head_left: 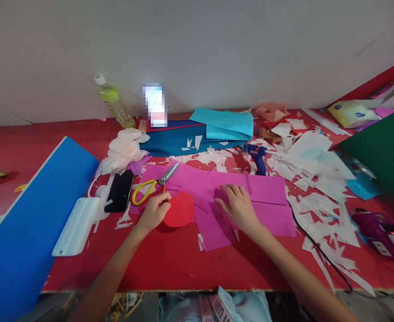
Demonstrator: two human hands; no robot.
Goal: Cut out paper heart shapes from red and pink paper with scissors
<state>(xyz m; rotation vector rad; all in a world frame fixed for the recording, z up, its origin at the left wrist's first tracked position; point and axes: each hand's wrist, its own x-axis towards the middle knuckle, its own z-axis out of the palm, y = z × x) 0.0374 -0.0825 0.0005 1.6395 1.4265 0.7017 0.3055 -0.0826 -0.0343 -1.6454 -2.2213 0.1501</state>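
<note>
Between thumb and fingers, my left hand (155,211) pinches the left edge of a round red paper piece (180,210). Just behind that hand lie scissors (159,182) with one yellow and one red handle, their blades pointing to the upper right. My right hand (237,203) rests palm down, fingers spread, on magenta paper sheets (267,217). Those sheets overlap in the middle of the red table, with cut edges on the left side. Part of the magenta paper is hidden under my right hand.
Left of my hands are a black phone (119,191), a white device (76,227) and a blue board (39,214). Behind sit a paper flower (126,150), a bottle (116,103) and a blue glue gun (257,156). White scraps (331,214) and a purple glue gun (378,230) lie right.
</note>
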